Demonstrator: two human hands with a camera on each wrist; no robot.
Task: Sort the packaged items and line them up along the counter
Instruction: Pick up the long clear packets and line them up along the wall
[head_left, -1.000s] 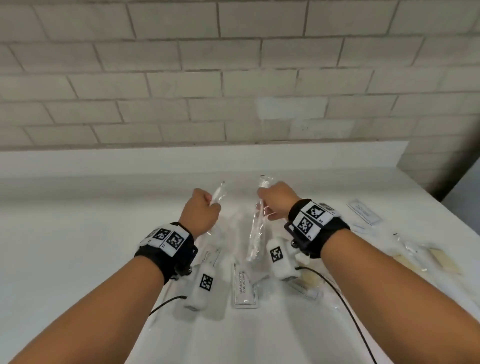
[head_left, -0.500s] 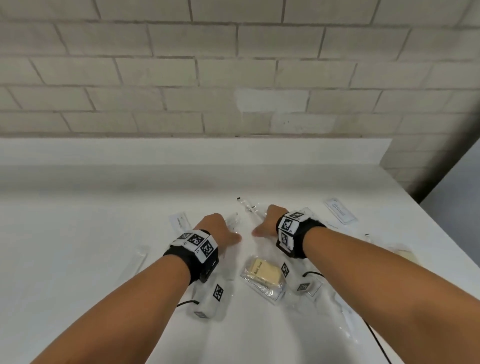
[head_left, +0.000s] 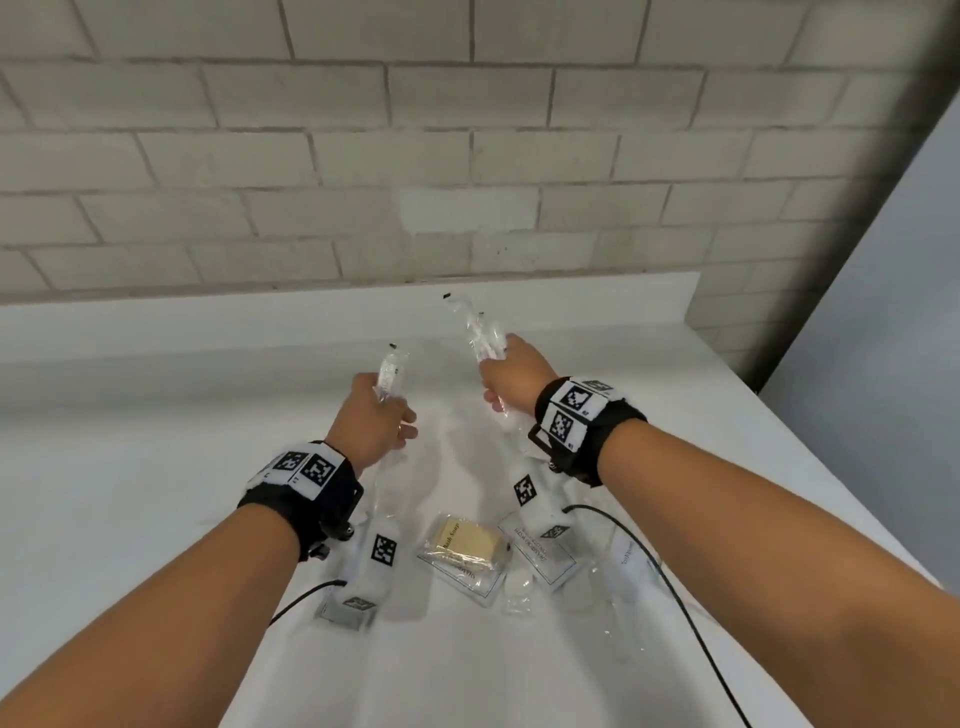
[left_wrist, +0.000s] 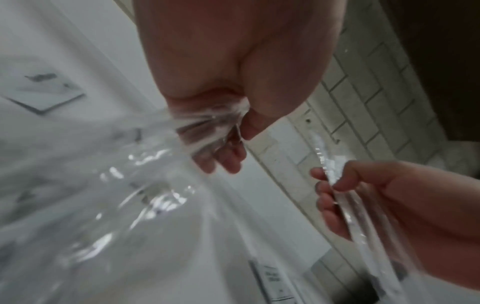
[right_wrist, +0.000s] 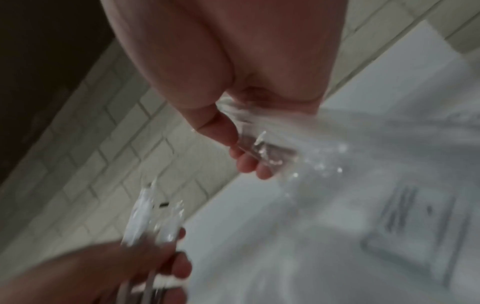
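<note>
Both hands are raised above the white counter (head_left: 156, 467), side by side. My left hand (head_left: 375, 422) grips a long clear plastic packet (head_left: 390, 370) that stands upright and trails down past the wrist. In the left wrist view its fingers (left_wrist: 228, 158) curl round the crumpled clear plastic packet (left_wrist: 207, 119). My right hand (head_left: 511, 378) holds a bunch of clear long packets (head_left: 480, 332) with something white inside. Seen from the right wrist, those clear long packets (right_wrist: 262, 144) are pinched under curled fingers (right_wrist: 246, 162). The left hand (right_wrist: 116, 271) shows at the bottom left of that view.
On the counter under my wrists lie a wrapped yellow soap bar (head_left: 465, 540), a flat white sachet (head_left: 543, 553), a small clear packet with a round white item (head_left: 519, 584) and a long clear packet (head_left: 626, 566). A brick wall (head_left: 467, 156) backs the counter; its right edge (head_left: 831, 493) is close.
Half a second ago both hands were low at the counter; now they are lifted with the clear packets in their grip. The head view has tilted and moved closer.
</note>
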